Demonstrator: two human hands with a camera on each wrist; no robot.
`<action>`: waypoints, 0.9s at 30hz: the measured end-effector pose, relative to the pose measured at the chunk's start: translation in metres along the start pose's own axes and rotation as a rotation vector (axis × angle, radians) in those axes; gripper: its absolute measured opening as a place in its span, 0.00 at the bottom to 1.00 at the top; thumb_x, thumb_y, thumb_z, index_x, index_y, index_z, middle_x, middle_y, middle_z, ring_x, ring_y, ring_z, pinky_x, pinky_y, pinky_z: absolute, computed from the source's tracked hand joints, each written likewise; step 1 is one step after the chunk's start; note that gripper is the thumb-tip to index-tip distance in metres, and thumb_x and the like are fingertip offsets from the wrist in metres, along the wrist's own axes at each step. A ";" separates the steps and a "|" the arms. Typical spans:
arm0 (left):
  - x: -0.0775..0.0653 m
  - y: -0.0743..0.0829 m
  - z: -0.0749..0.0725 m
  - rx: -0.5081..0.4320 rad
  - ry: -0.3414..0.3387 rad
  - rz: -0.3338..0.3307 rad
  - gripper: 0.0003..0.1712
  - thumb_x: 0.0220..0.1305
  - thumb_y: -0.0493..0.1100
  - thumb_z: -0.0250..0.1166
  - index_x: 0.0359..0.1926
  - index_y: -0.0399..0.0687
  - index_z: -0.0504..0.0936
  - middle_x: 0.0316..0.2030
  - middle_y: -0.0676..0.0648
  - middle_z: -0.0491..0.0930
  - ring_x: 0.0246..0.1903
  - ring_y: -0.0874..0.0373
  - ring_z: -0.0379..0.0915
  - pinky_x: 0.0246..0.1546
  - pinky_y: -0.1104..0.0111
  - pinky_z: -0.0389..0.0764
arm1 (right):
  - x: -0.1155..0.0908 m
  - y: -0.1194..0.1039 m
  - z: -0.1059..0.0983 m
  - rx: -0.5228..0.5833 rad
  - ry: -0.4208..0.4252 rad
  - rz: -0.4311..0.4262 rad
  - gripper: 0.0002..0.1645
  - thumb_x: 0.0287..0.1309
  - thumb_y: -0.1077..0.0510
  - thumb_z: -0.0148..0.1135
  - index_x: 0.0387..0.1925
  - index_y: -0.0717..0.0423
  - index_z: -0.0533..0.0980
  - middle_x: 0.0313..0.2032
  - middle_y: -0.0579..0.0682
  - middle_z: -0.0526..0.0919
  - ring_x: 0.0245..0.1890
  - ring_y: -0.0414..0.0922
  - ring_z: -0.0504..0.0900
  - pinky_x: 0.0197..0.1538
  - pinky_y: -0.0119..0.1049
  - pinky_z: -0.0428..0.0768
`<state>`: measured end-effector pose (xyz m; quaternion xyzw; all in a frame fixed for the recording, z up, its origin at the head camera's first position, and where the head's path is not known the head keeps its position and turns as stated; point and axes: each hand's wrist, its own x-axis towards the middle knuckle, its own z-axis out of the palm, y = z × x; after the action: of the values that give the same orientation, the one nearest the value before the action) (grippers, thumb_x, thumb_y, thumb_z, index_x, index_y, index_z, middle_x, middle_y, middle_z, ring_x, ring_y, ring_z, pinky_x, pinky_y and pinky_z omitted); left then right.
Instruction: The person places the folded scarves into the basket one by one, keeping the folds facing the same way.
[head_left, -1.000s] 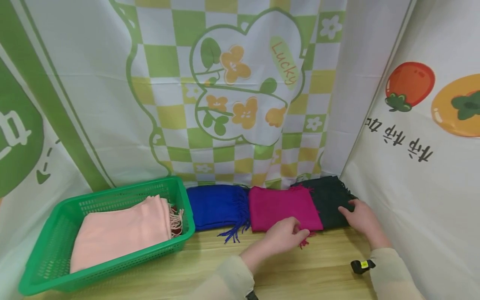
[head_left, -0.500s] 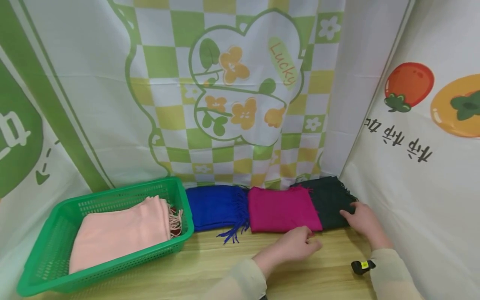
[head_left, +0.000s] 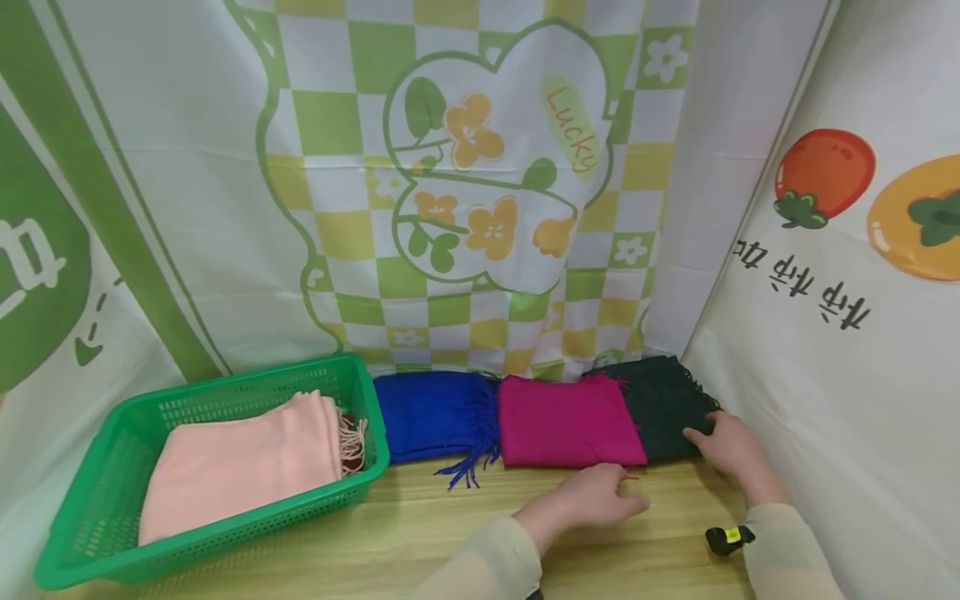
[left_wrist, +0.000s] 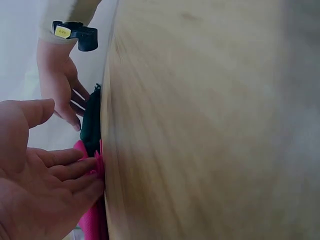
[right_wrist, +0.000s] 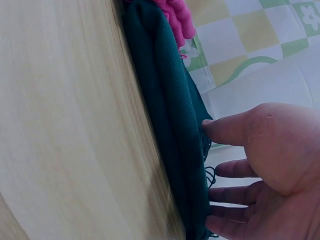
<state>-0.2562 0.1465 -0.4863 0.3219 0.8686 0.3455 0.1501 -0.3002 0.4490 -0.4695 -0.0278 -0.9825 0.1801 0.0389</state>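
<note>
A folded dark green scarf (head_left: 662, 407) lies at the back right, partly under a folded magenta scarf (head_left: 566, 421). My right hand (head_left: 731, 450) is at the green scarf's right edge, fingertips by its fringe; in the right wrist view its thumb and fingers (right_wrist: 232, 195) are loosely extended around that edge. At the magenta scarf's front edge is my left hand (head_left: 588, 497). Seen from the left wrist, its fingers (left_wrist: 70, 172) are extended and touch the magenta fringe. A folded blue scarf (head_left: 431, 417) with fringe lies left of the magenta one.
On the left, a green plastic basket (head_left: 247, 521) holds a folded pale pink scarf (head_left: 243, 467) with fringe, and something dark red shows beneath. A printed cloth backdrop (head_left: 480, 183) stands behind the scarves, and a white side wall (head_left: 840, 417) rises close to my right hand.
My left hand has shifted right and toward me, from over the magenta scarf's front corner to its front edge. My right hand has moved slightly toward me. The scarves lie nearly as before.
</note>
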 end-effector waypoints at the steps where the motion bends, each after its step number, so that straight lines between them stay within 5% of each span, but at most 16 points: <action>1: 0.001 -0.001 0.001 0.008 0.001 -0.002 0.31 0.82 0.61 0.63 0.75 0.51 0.82 0.69 0.58 0.83 0.68 0.66 0.77 0.65 0.71 0.78 | 0.000 0.000 0.000 0.002 0.001 0.000 0.42 0.80 0.47 0.64 0.66 0.86 0.68 0.62 0.88 0.73 0.64 0.83 0.73 0.67 0.74 0.74; 11: 0.005 -0.004 0.002 0.058 -0.018 0.046 0.28 0.85 0.57 0.62 0.75 0.50 0.82 0.69 0.59 0.83 0.69 0.67 0.76 0.68 0.72 0.76 | -0.002 0.006 0.004 -0.011 0.007 -0.002 0.42 0.80 0.47 0.64 0.64 0.88 0.68 0.60 0.89 0.73 0.62 0.84 0.74 0.66 0.74 0.75; 19: 0.052 -0.050 0.032 0.092 -0.052 0.109 0.31 0.85 0.64 0.59 0.77 0.55 0.80 0.70 0.61 0.80 0.70 0.69 0.74 0.69 0.73 0.75 | -0.002 0.004 0.003 -0.022 0.000 -0.002 0.41 0.80 0.48 0.64 0.63 0.87 0.70 0.60 0.88 0.74 0.62 0.83 0.74 0.66 0.73 0.76; 24: 0.028 -0.016 0.005 0.075 -0.073 0.073 0.34 0.84 0.61 0.60 0.79 0.47 0.76 0.71 0.55 0.80 0.70 0.65 0.75 0.69 0.73 0.75 | -0.001 0.005 0.002 -0.017 -0.008 0.003 0.41 0.80 0.46 0.64 0.63 0.87 0.70 0.60 0.88 0.74 0.62 0.83 0.74 0.66 0.73 0.75; 27: 0.026 -0.010 0.001 0.085 -0.082 0.071 0.36 0.84 0.59 0.62 0.78 0.41 0.75 0.71 0.51 0.80 0.70 0.64 0.75 0.68 0.73 0.75 | -0.001 0.005 0.002 -0.024 -0.010 0.001 0.42 0.80 0.46 0.64 0.63 0.87 0.70 0.60 0.87 0.75 0.62 0.83 0.75 0.66 0.73 0.75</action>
<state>-0.2794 0.1587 -0.4955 0.3726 0.8637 0.2998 0.1592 -0.2994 0.4529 -0.4735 -0.0279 -0.9847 0.1685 0.0336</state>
